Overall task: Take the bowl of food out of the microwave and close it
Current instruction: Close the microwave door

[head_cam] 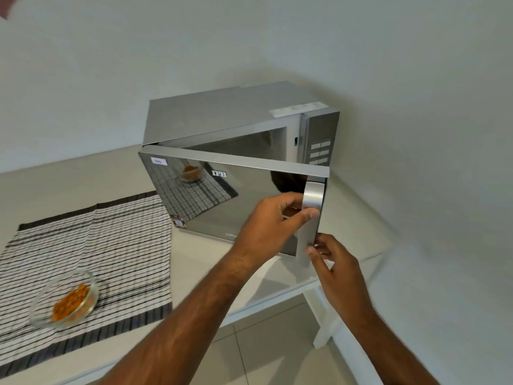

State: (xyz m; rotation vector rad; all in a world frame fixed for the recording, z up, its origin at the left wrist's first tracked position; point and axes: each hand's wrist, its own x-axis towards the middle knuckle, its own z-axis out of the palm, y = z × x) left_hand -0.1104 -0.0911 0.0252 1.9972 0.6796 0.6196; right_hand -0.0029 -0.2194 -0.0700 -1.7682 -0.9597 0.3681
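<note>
With the bowl of food (pixel 65 300) already set on the striped cloth (pixel 111 245) on the surface (pixel 69 173), closing is in hand: the left hand (pixel 270 222) has its grip around the door handle (pixel 312 215), the right hand (pixel 337 269) seemingly pinches the handle's lower end, and the half-open microwave (pixel 222 118) door (pixel 222 195) needs a steady push shut.

Legible: "IFB", white capitals, on the mirrored door (pixel 222 207) of the microwave (pixel 222 118), upper middle of the panel. Small white sticker (pixel 159 161) at the door's upper left corner: printed, too blurred to read. Small dark sticker (pixel 178 221) at the door's lower left corner: red and white markings, illegible. Faint script along the door's bottom edge (pixel 230 234): partly covered by a forearm, unreadable. White label strip (pixel 298 108) on the cabinet top, right side: marks present, not decipherable. Control panel (pixel 320 140) with rows of buttons: no characters resolvable. No numbers readable anywhere.
</note>
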